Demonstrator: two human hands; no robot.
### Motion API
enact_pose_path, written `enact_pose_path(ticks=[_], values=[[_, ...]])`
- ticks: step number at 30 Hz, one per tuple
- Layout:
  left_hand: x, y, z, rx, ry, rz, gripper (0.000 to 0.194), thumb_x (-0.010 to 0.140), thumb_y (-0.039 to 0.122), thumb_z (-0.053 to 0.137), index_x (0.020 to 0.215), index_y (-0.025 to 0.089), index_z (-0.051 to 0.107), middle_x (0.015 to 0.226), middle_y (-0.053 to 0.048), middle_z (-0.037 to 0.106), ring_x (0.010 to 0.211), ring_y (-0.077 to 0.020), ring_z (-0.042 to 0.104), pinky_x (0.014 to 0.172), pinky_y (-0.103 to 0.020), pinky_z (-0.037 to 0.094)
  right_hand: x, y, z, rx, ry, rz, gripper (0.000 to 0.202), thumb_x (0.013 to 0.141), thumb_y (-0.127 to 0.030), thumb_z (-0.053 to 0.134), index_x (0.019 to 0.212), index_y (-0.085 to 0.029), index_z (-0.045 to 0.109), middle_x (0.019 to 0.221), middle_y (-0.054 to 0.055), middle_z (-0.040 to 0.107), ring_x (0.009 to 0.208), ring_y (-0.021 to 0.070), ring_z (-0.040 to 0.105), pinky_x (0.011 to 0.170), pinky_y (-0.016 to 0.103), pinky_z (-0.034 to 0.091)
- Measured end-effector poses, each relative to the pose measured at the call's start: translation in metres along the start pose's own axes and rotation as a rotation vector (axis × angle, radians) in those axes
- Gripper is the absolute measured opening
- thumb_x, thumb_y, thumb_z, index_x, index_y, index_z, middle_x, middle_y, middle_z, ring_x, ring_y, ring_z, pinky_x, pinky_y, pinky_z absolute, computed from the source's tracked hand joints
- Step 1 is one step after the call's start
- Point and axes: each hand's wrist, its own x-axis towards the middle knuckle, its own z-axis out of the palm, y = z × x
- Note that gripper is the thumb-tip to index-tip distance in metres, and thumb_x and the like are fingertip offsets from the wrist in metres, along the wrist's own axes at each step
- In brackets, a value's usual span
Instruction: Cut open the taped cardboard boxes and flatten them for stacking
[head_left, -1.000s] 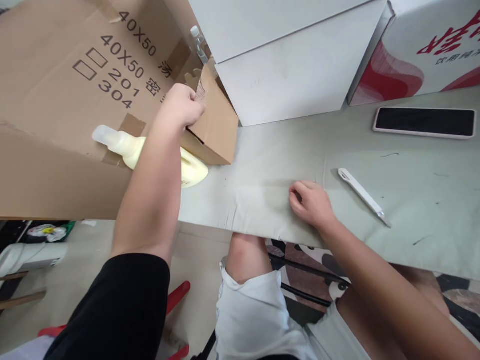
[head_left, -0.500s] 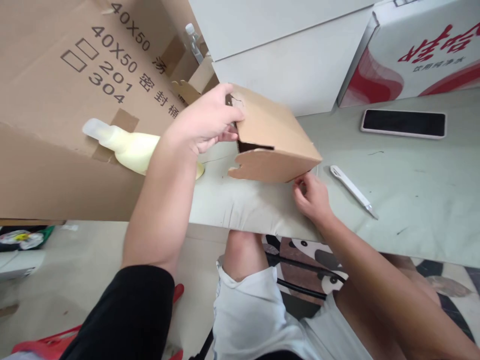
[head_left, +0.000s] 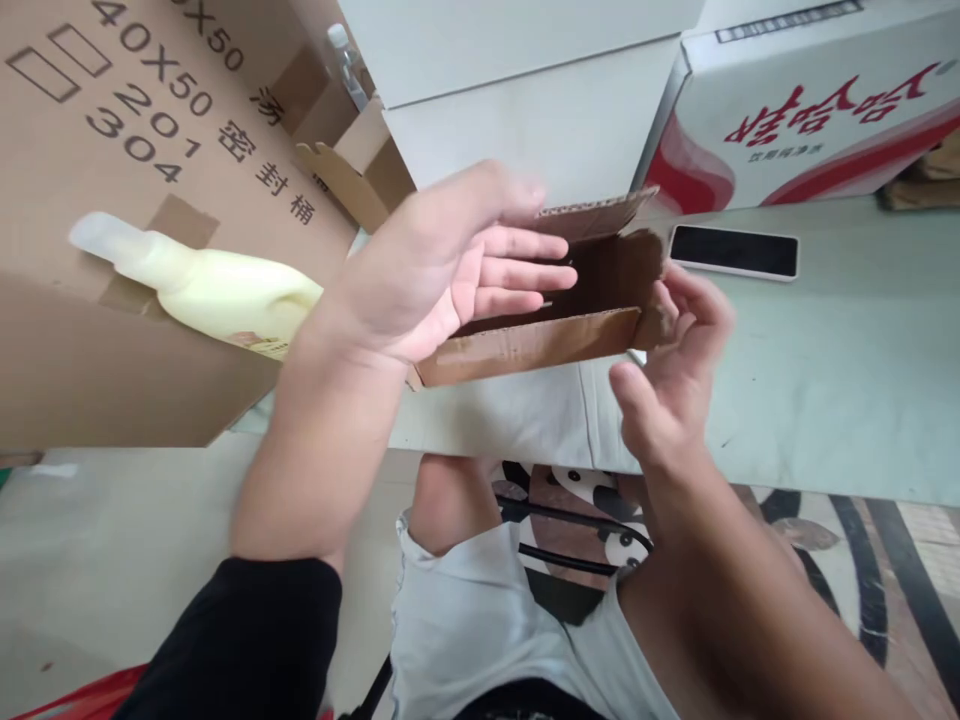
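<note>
A small brown cardboard box (head_left: 532,348) is tilted over the table with its open top toward me and its flaps raised. My left hand (head_left: 469,260) is open, palm up, its fingers stretched across the box's opening; part of the box is hidden behind it. At the box's right end, the bent fingers of my right hand (head_left: 675,345) hold the end flap, while the thumb stands apart. A small white piece shows under the box's right end; I cannot make out what it is.
A pale yellow pump-type bottle (head_left: 225,290) lies against a large printed carton (head_left: 142,330) on the left. White boxes (head_left: 517,140) and a red-and-white carton (head_left: 795,130) line the back. A phone (head_left: 735,252) lies on the cloth-covered table (head_left: 840,390).
The box has been turned so its opening faces me. My left hand has let go of its edge and spread its fingers; my right hand has risen to the end flap. The view has shifted.
</note>
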Motion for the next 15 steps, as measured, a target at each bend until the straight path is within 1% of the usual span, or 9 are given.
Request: enact_pose_path(ticks=[2, 5, 7, 8, 10, 12, 13, 14, 15], values=[[0.002, -0.005, 0.010, 0.025, 0.010, -0.023, 0.039, 0.091, 0.052, 0.068, 0.104, 0.015, 0.070, 0.112, -0.016, 0.079, 0.114, -0.0382, 0.078, 0.092, -0.046, 0.068, 0.005, -0.001, -0.001, -0.028, 0.033, -0.054, 0.057, 0.096, -0.046, 0.056, 0.149, -0.035, 0.039, 0.156, 0.012, 0.046, 0.151, 0.0358, 0.046, 0.118, 0.066, 0.048], [0.011, -0.014, 0.016, 0.067, 0.015, -0.044, 0.039, 0.096, 0.051, 0.065, 0.109, 0.015, 0.069, 0.123, -0.020, 0.077, 0.122, -0.0407, 0.075, 0.097, -0.050, 0.067, 0.013, 0.004, 0.000, -0.136, 0.025, -0.053, 0.027, 0.096, -0.031, 0.054, 0.121, -0.028, 0.062, 0.149, 0.014, 0.053, 0.144, 0.0358, 0.053, 0.117, 0.065, 0.049], [0.017, -0.017, 0.013, 0.083, -0.001, -0.038, 0.037, 0.096, 0.049, 0.066, 0.111, 0.015, 0.070, 0.123, -0.020, 0.077, 0.122, -0.0426, 0.074, 0.099, -0.056, 0.065, 0.017, 0.008, -0.001, -0.198, 0.021, -0.041, 0.015, 0.095, -0.027, 0.055, 0.102, -0.025, 0.068, 0.151, 0.014, 0.052, 0.143, 0.0372, 0.054, 0.114, 0.064, 0.051], [0.018, -0.016, 0.010, 0.083, -0.009, -0.034, 0.037, 0.095, 0.048, 0.068, 0.112, 0.016, 0.070, 0.123, -0.019, 0.077, 0.121, -0.0430, 0.075, 0.099, -0.058, 0.064, 0.019, 0.010, -0.002, -0.224, 0.023, -0.035, 0.013, 0.094, -0.026, 0.056, 0.097, -0.025, 0.068, 0.152, 0.014, 0.051, 0.144, 0.0378, 0.054, 0.113, 0.063, 0.052], [0.016, -0.010, 0.000, 0.089, -0.016, -0.022, 0.039, 0.090, 0.046, 0.076, 0.116, 0.017, 0.070, 0.121, -0.017, 0.077, 0.115, -0.0423, 0.077, 0.101, -0.062, 0.062, 0.019, 0.015, -0.005, -0.273, 0.016, -0.024, 0.009, 0.092, -0.025, 0.059, 0.094, -0.024, 0.068, 0.151, 0.015, 0.054, 0.142, 0.0381, 0.055, 0.112, 0.062, 0.052], [0.007, -0.004, -0.015, 0.128, 0.008, 0.022, 0.048, 0.082, 0.042, 0.086, 0.119, 0.018, 0.070, 0.116, -0.015, 0.079, 0.107, -0.0393, 0.079, 0.103, -0.065, 0.060, 0.016, 0.020, -0.009, -0.309, -0.034, -0.008, 0.009, 0.090, -0.026, 0.062, 0.097, -0.024, 0.066, 0.141, 0.016, 0.062, 0.134, 0.0368, 0.060, 0.111, 0.061, 0.051], [0.000, -0.002, -0.024, 0.168, 0.040, 0.080, 0.050, 0.077, 0.039, 0.091, 0.117, 0.017, 0.071, 0.113, -0.013, 0.079, 0.103, -0.0374, 0.079, 0.104, -0.067, 0.059, 0.014, 0.022, -0.010, -0.323, -0.061, 0.006, 0.011, 0.089, -0.027, 0.062, 0.099, -0.024, 0.066, 0.135, 0.016, 0.066, 0.130, 0.0358, 0.063, 0.111, 0.061, 0.052], [-0.006, -0.004, -0.036, 0.187, 0.105, 0.181, 0.048, 0.074, 0.038, 0.093, 0.113, 0.018, 0.072, 0.109, -0.011, 0.080, 0.101, -0.0345, 0.078, 0.107, -0.068, 0.057, 0.011, 0.024, -0.011, -0.334, -0.077, 0.022, 0.013, 0.089, -0.027, 0.062, 0.101, -0.024, 0.065, 0.131, 0.015, 0.068, 0.126, 0.0348, 0.065, 0.109, 0.060, 0.053], [-0.011, -0.009, -0.048, 0.174, 0.205, 0.321, 0.041, 0.076, 0.037, 0.090, 0.108, 0.019, 0.073, 0.103, -0.007, 0.080, 0.101, -0.0313, 0.077, 0.110, -0.066, 0.055, 0.009, 0.026, -0.012, -0.341, -0.081, 0.040, 0.014, 0.089, -0.028, 0.062, 0.102, -0.024, 0.065, 0.127, 0.015, 0.068, 0.124, 0.0340, 0.066, 0.107, 0.059, 0.054]])
